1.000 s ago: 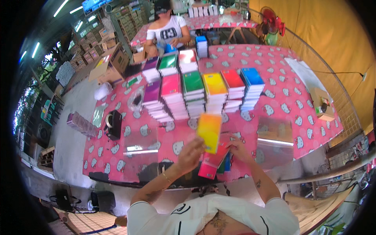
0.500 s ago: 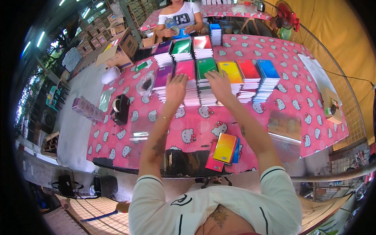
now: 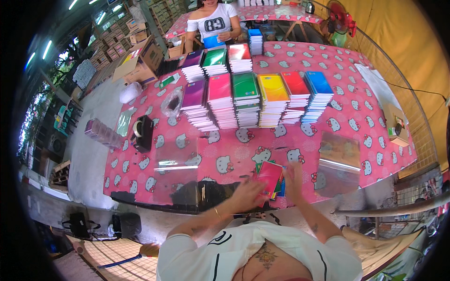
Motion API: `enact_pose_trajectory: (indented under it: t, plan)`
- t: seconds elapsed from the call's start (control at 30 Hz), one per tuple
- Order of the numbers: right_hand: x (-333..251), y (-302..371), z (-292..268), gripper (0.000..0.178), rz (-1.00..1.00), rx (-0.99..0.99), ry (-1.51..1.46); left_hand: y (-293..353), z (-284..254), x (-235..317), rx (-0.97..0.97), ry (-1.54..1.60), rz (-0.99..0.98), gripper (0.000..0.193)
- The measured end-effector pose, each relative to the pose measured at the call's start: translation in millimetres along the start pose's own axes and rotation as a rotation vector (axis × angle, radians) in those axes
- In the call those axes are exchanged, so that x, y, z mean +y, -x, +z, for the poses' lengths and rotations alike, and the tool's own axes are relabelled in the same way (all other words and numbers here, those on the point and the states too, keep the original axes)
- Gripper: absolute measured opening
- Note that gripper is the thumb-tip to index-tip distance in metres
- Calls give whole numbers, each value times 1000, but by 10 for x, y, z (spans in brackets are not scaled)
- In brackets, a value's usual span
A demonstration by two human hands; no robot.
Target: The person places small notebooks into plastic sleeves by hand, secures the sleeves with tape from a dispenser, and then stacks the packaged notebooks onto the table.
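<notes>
Near the front edge of the table lies a small fanned pile of spiral notebooks, with a pink notebook [image 3: 268,176] on top. Green, yellow and blue edges show beneath it. My left hand [image 3: 250,193] grips the pile's left side, its fingers partly blurred. On the other side, my right hand [image 3: 294,180] rests against the pile with fingers stretched out. Beyond my hands stands a row of tall notebook stacks: purple [image 3: 194,92], pink [image 3: 220,87], green [image 3: 245,86], yellow [image 3: 273,87], red [image 3: 295,84] and blue [image 3: 319,82].
More stacks, topped purple [image 3: 192,59], green [image 3: 215,56] and red [image 3: 240,51], stand behind. A black tape dispenser [image 3: 143,133] sits left, a clear plastic sheet [image 3: 339,157] right. Across the table a person [image 3: 213,23] handles a blue notebook. A red fan [image 3: 341,18] stands far right.
Both hands have come back from the stacks to the small pile. A pink notebook now covers the yellow one, and a green edge shows. The person opposite has lowered their hands.
</notes>
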State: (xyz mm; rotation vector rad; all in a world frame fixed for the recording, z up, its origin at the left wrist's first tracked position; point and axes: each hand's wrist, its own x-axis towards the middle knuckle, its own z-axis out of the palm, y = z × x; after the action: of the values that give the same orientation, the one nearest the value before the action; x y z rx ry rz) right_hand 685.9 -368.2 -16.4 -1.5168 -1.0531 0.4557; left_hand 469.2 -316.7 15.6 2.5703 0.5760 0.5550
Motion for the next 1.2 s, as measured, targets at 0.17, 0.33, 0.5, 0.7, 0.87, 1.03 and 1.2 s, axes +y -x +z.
enact_pose_trajectory:
  t: [0.17, 0.33, 0.5, 0.7, 0.87, 1.03, 1.2]
  plan:
    - [-845, -1613, 232, 52, -683, 125, 594, -859, -1316, -1144, 497, -570, -201, 65]
    - [-851, -2314, 266, 40, -716, -87, 820, -672, -2088, -1839, 565, -909, -274, 47]
    - [-807, -487, -77, 34, -832, -182, 862, -670, -2186, -448, 727, -614, -229, 27]
    - [-14, 365, -119, 49, -216, -313, 312, -986, -1473, 381, -218, -136, -522, 56]
    - [274, 106, -143, 52, 847, -32, -424, -707, -63, -118, 260, 68, -395, 52]
    - [0, 49, 233, 58, 881, -327, -632, -34, 588, -702, 165, 569, -801, 56]
    - [-71, 8, 529, 37, 680, -405, -544, 167, 444, -504, 246, 1461, -1013, 55]
